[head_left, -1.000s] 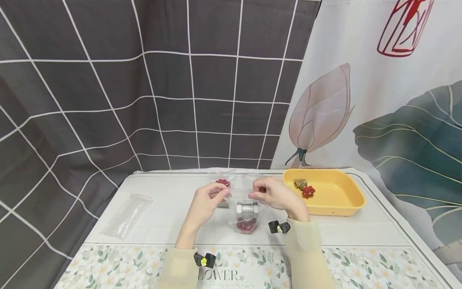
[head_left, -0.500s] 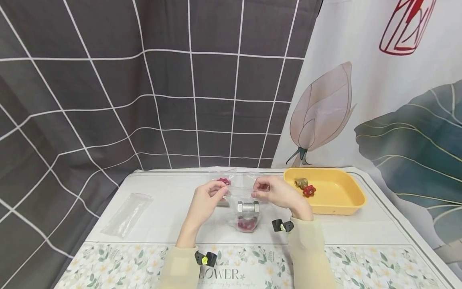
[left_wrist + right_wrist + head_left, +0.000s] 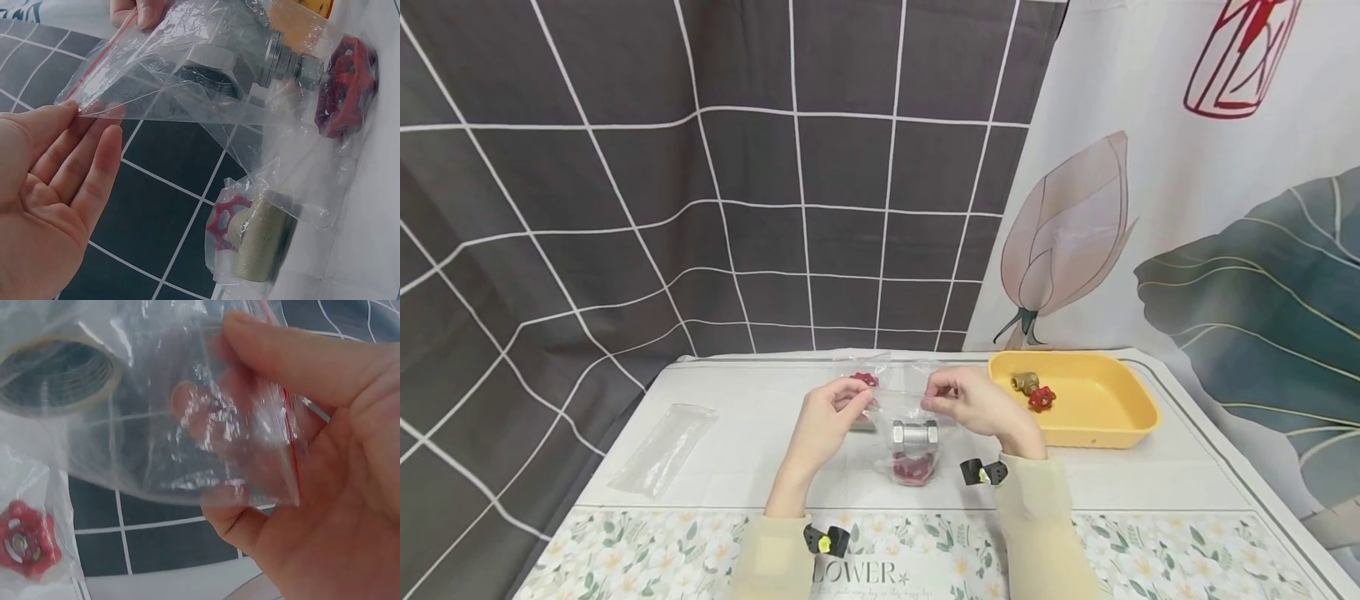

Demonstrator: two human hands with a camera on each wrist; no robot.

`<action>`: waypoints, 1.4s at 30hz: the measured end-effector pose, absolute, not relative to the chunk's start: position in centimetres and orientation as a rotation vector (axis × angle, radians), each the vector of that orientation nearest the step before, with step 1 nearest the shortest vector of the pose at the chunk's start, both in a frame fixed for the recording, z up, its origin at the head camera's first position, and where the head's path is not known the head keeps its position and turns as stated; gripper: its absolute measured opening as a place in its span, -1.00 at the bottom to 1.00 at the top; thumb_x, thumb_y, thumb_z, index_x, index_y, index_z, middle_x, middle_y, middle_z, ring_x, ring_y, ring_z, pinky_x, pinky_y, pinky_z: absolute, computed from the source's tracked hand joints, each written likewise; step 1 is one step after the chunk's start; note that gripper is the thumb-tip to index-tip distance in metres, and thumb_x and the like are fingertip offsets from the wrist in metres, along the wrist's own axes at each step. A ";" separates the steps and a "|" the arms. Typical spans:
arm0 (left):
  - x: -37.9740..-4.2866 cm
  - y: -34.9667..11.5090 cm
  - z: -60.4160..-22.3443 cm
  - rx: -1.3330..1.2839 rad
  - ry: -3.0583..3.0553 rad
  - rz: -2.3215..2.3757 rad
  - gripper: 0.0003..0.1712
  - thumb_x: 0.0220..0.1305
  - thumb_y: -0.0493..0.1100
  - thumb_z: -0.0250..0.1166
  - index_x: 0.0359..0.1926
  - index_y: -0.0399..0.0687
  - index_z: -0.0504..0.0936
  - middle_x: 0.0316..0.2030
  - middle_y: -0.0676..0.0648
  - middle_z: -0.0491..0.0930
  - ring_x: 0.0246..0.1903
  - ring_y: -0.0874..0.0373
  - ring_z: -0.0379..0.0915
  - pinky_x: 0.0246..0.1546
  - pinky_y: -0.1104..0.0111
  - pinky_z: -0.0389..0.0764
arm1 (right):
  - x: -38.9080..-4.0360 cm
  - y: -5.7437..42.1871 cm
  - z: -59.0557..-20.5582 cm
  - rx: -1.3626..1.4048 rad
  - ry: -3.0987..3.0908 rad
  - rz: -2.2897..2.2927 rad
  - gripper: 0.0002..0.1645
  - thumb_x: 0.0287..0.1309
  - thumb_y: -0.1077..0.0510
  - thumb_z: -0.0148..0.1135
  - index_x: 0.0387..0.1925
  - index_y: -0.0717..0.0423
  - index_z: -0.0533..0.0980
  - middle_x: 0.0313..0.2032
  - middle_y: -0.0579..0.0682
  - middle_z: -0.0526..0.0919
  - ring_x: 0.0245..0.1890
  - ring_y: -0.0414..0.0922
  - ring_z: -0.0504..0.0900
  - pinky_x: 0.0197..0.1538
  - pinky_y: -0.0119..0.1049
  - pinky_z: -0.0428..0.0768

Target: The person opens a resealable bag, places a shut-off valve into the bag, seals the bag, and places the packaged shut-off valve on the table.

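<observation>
Between both hands a clear zip bag (image 3: pixel 169 75) with a red seal line hangs handwheel end down. Inside it is a gate valve (image 3: pixel 915 437) with a silver threaded body and a red handwheel (image 3: pixel 345 87). My left hand (image 3: pixel 822 425) pinches one top corner between thumb and fingertip; in the left wrist view its other fingers extend loosely. Along the same top edge, my right hand (image 3: pixel 981 404) pinches the bag near its other end, with fingers showing through the plastic. Behind my left hand lies a bagged brass valve (image 3: pixel 262 240) with a red handwheel.
A yellow tray (image 3: pixel 1123 429) at the right holds a brass valve (image 3: pixel 1026 383) with a red handwheel (image 3: pixel 1041 398). Flat clear plastic bags (image 3: pixel 664 450) lie at the left. Another clear bag (image 3: pixel 919 367) shows partly behind my right hand. A grid-patterned curtain (image 3: pixel 842 242) hangs behind the table.
</observation>
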State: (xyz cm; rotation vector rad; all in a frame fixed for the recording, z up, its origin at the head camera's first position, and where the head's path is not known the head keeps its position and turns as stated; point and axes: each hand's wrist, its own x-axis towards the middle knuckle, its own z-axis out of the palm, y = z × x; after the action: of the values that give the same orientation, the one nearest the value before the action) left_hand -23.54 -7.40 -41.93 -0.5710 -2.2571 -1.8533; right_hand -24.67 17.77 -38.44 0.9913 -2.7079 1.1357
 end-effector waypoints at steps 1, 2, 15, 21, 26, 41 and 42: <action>-23.6 -7.4 -41.9 -0.568 -2.260 -1.847 -0.84 0.31 -0.19 0.32 -0.20 -0.23 0.68 -0.33 -0.05 0.70 -0.30 -0.04 0.67 -0.24 0.35 0.66 | -24.7 17.8 -38.4 0.985 -2.712 1.142 -0.84 0.21 0.22 0.31 -0.49 0.00 0.61 -0.49 -0.23 0.56 -0.41 -0.19 0.48 -0.34 -0.30 0.49; -23.6 -7.5 -41.9 -0.566 -2.262 -1.844 -0.84 0.31 -0.19 0.32 -0.20 -0.22 0.68 -0.33 -0.04 0.70 -0.30 -0.01 0.67 -0.24 0.35 0.66 | -24.7 17.8 -38.5 0.975 -2.717 1.150 -0.85 0.20 0.21 0.32 -0.48 0.00 0.62 -0.48 -0.23 0.57 -0.41 -0.19 0.48 -0.33 -0.30 0.49; -22.8 -7.1 -40.9 -0.532 -2.260 -1.885 -0.87 0.31 -0.31 0.28 -0.19 -0.34 0.65 -0.34 -0.19 0.69 -0.28 -0.17 0.65 -0.27 0.26 0.69 | -24.7 18.7 -38.7 0.878 -2.751 1.171 -0.75 0.14 0.11 0.40 -0.56 -0.07 0.50 -0.52 -0.20 0.52 -0.41 -0.17 0.46 -0.33 -0.29 0.44; -22.1 -7.0 -39.9 -0.527 -2.279 -1.863 -0.87 0.32 -0.34 0.26 -0.18 -0.37 0.64 -0.33 -0.23 0.68 -0.27 -0.18 0.66 -0.23 0.16 0.68 | -24.8 18.6 -38.6 0.923 -2.726 1.173 -0.67 0.18 0.15 0.36 -0.62 -0.10 0.44 -0.58 -0.22 0.44 -0.46 -0.18 0.44 -0.37 -0.31 0.41; -23.8 -7.3 -42.2 -0.508 -2.282 -1.862 -0.80 0.32 -0.27 0.29 -0.14 -0.36 0.64 -0.31 -0.17 0.69 -0.29 -0.06 0.67 -0.25 0.25 0.68 | -24.8 18.6 -38.7 0.873 -2.766 1.148 -0.72 0.16 0.11 0.39 -0.59 -0.12 0.48 -0.55 -0.22 0.50 -0.43 -0.17 0.47 -0.33 -0.27 0.45; -23.7 -7.5 -42.1 -0.539 -2.267 -1.915 -0.80 0.33 -0.26 0.28 -0.15 -0.36 0.63 -0.31 -0.21 0.69 -0.26 -0.21 0.64 -0.24 0.25 0.68 | -24.6 19.3 -38.9 0.799 -2.767 1.255 -0.63 0.19 0.09 0.36 -0.64 0.07 0.45 -0.62 -0.19 0.41 -0.48 -0.17 0.42 -0.35 -0.31 0.40; -23.6 -7.5 -41.8 -0.537 -2.269 -1.916 -0.81 0.34 -0.27 0.27 -0.15 -0.38 0.63 -0.31 -0.24 0.68 -0.26 -0.23 0.64 -0.24 0.22 0.68 | -24.6 19.3 -38.9 0.809 -2.757 1.238 -0.61 0.19 0.07 0.36 -0.66 0.05 0.43 -0.64 -0.20 0.39 -0.49 -0.18 0.40 -0.37 -0.32 0.38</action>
State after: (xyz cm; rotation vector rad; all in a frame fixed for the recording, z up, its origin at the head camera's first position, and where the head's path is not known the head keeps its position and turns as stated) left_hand -23.62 -7.46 -41.83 -0.5375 -2.2686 -1.9160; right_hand -24.59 19.34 -38.88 0.8085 -2.7570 1.2375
